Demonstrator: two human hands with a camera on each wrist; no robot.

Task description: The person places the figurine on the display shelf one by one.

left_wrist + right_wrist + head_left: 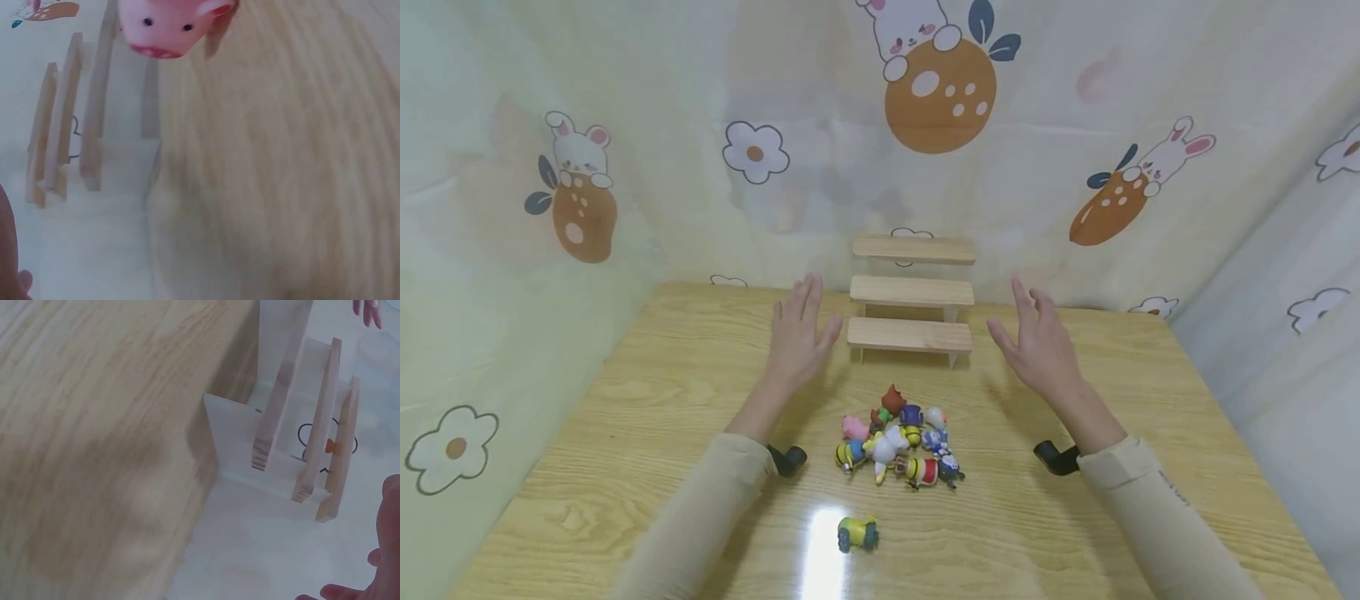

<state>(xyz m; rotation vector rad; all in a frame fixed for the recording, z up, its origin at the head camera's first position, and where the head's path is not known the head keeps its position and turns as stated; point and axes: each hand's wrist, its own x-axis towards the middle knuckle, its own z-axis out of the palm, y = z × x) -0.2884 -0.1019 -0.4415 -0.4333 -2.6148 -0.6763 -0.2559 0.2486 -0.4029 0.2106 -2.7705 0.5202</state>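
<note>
A three-step wooden stand point(910, 335) stands at the back of the table. To its left my left hand point(799, 337) hovers with fingers spread, holding nothing. On the stand's other side my right hand point(1037, 343) is held the same way, fingers extended. In front of the stand lies a heap of small toy figures, among them a white figure point(886, 447), a pink pig point(854, 428), a figure in red point(921, 472) and a brown-red one point(892, 399). The pig's face point(165, 28) shows large in the left wrist view. The stand's boards point(275, 412) appear in the right wrist view.
Nearer the front edge, a yellow-green figure point(857, 533) lies apart from the heap, beside a bright light reflection. Black wrist mounts point(787, 460) show under both forearms. A curtain point(820, 200) printed with rabbits and flowers hangs right behind the table and along both sides.
</note>
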